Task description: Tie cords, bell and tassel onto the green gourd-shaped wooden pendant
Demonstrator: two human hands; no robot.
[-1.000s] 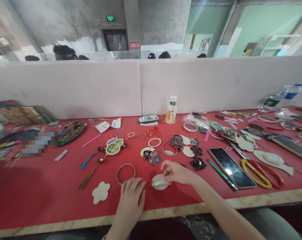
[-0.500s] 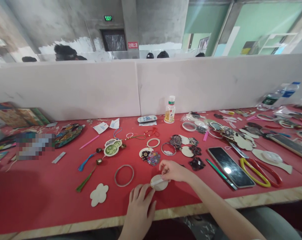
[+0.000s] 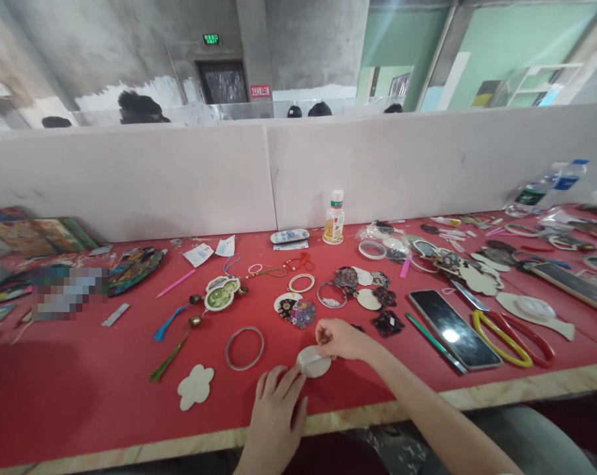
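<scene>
A pale round disc (image 3: 316, 368) lies on the red table near its front edge, with a whitish strip across its upper left part. My left hand (image 3: 277, 402) rests palm down, fingers spread, its fingertips at the disc's left edge. Above the disc, my right hand (image 3: 338, 340) has thumb and fingers pinched together at the strip's right end; what lies between the fingertips is too small to make out. To the left are a clear ring (image 3: 245, 348) and a pale flower-shaped piece (image 3: 196, 387). Round patterned fabric pieces (image 3: 303, 314) lie just beyond my right hand.
A phone (image 3: 451, 326), a green-handled cutter (image 3: 434, 342) and scissors (image 3: 502, 338) lie to the right. A small bottle (image 3: 334, 218) stands near the white partition (image 3: 179, 178). A tasselled pendant (image 3: 222, 293) is at the left. Heads of people show beyond the partition.
Both hands stay almost where they were at the disc. My right hand's fingers have lifted slightly off the strip. The whole view has shifted a little.
</scene>
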